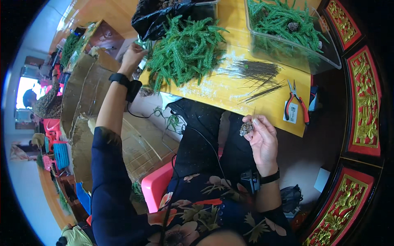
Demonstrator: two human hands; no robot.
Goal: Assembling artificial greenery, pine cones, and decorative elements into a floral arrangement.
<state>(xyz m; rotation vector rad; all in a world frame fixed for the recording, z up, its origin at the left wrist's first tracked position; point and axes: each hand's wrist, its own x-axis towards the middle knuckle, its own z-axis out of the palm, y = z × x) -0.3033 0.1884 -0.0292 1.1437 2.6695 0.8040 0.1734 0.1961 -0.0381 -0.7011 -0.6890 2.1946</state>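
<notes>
Between the thumb and fingers of my right hand (264, 141) is a small pine cone (246, 129) with a thin wire standing up from it. It hangs just off the front edge of the yellow table (197, 92). At the table's left edge my left hand (133, 56) has its fingers drawn together, beside a pile of green artificial pine sprigs (184, 53). What those fingers hold, if anything, I cannot make out. Many thin dark wires (256, 70) lie loose at the table's middle, with white flecks around them.
Red-and-black pliers (296, 98) lie at the table's right. A clear plastic bin (295, 57) of sprigs and cones stands at the far right, and a black bag (141, 22) at the far left. Cardboard (88, 88) is on my left; another person (47, 102) is farther off.
</notes>
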